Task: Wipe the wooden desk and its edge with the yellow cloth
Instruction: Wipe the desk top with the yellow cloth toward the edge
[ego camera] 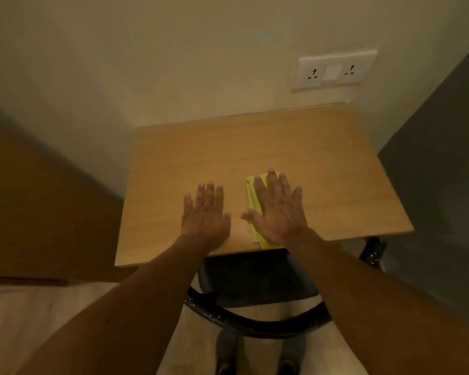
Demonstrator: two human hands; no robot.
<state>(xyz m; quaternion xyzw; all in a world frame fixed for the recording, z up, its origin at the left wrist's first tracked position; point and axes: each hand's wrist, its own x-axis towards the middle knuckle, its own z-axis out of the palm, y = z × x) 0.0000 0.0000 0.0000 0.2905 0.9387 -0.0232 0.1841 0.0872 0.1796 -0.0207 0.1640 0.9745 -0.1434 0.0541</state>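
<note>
Two hands: both lie flat, palms down, on the light brown wooden desk surface (pixel 255 147), bare forearms reaching in from the lower corners.
Right hand (pixel 278 212): pressed flat on the folded yellow cloth (pixel 251 197); fingers (pixel 272 182) spread and straight, not curled round the fabric, thumb pointing left just beside the cloth's left border.
Left hand (pixel 205 215): resting on bare wood just left of the cloth, not touching it; fingers extended and released, holding nothing.
Yellow cloth: lies on the near half of the surface, slightly right of centre, mostly hidden under the right palm; a strip shows to the left of the hand, a bit past the fingertips, and its near end reaches the front edge of the surface.
Desk position: pushed against a pale wall, with a white double wall socket plate (pixel 333 70) above its far right corner.
Below the front edge: a black chair with curved metal frame (pixel 255 323), its seat partly tucked under the surface.
Floor: pale wood-look floor (pixel 65 315) at lower left.
</note>
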